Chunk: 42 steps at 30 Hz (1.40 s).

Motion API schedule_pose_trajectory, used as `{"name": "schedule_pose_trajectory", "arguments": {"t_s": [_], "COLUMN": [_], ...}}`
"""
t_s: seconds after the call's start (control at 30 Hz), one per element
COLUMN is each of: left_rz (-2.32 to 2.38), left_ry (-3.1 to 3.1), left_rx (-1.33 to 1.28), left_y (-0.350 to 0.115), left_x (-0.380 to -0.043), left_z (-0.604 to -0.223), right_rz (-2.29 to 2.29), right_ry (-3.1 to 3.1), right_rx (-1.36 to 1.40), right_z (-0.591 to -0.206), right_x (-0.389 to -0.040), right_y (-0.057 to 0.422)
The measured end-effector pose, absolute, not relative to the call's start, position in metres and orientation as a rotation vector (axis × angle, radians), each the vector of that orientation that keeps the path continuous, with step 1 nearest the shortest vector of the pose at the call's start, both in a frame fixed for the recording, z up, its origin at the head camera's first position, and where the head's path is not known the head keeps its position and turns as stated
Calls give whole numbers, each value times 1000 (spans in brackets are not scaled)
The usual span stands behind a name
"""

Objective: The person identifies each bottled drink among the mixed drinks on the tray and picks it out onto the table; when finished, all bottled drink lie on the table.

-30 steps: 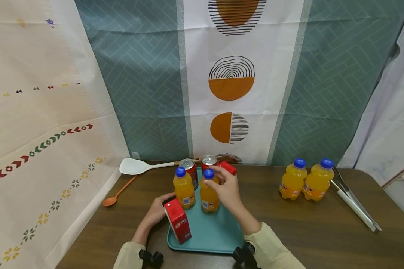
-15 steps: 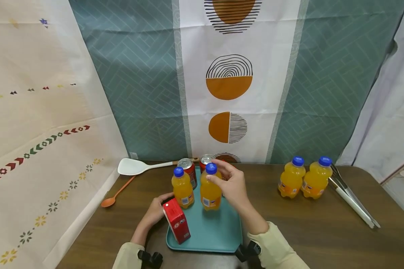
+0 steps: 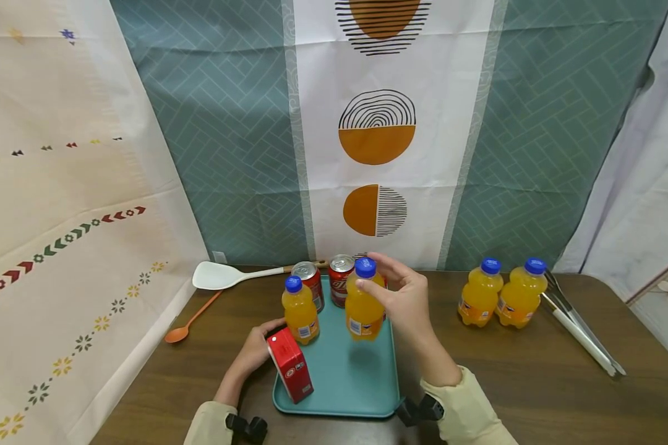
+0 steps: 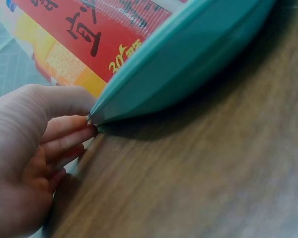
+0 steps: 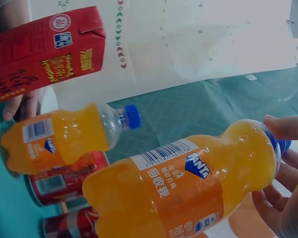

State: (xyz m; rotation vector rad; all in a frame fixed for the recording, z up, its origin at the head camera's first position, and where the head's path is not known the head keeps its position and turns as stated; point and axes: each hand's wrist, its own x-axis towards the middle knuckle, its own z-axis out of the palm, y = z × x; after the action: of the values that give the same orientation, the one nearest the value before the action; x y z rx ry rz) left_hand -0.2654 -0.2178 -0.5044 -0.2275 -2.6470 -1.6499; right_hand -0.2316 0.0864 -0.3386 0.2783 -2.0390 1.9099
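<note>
My right hand pinches a small orange soda bottle by its blue-capped neck, upright over the teal tray. In the right wrist view the bottle's label reads Fanta, and thumb and fingers sit at the cap. At the tray's left edge, my left hand grips the rim between its fingers, seen closely in the left wrist view. A red drink carton stands on the tray beside that hand. Behind it are another orange soda bottle and two red soda cans. The held bottle and right hand mostly hide a red thing behind them.
Two more orange soda bottles stand together on the right of the wooden table, next to metal tongs. At the back left lie a white spatula and an orange spoon. Patterned cloths hang behind and to the left.
My right hand has lifted the orange soda bottle off the tray and carried it slightly right. The left hand stays at the tray's edge. The head view has shifted a little.
</note>
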Motion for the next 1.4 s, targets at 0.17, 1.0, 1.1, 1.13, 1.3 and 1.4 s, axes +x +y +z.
{"name": "schedule_pose_trajectory", "arguments": {"t_s": [0.17, 1.0, 1.1, 1.13, 1.3, 1.4], "left_rz": [-1637, -1676, -1665, -1663, -1644, -1644], "left_ry": [-2645, -2651, -2652, -2655, -2658, -2664], "left_rx": [-234, -217, -208, -209, -202, -201], "left_y": [-217, -221, -222, -222, -220, -219], "left_x": [-264, -260, -261, -261, -262, -262], "left_z": [-501, -501, -501, -501, -502, -502], "right_rz": [1871, 1695, 1657, 1644, 1560, 1529], "right_ry": [-2012, -2024, -2062, -2079, -2181, -2232], "right_rx": [274, 237, 213, 201, 166, 135], "right_z": [-333, -335, -337, -337, -344, -351], "right_x": [-230, -224, -223, -222, -219, -217], "right_y": [93, 152, 160, 162, 177, 185]}}
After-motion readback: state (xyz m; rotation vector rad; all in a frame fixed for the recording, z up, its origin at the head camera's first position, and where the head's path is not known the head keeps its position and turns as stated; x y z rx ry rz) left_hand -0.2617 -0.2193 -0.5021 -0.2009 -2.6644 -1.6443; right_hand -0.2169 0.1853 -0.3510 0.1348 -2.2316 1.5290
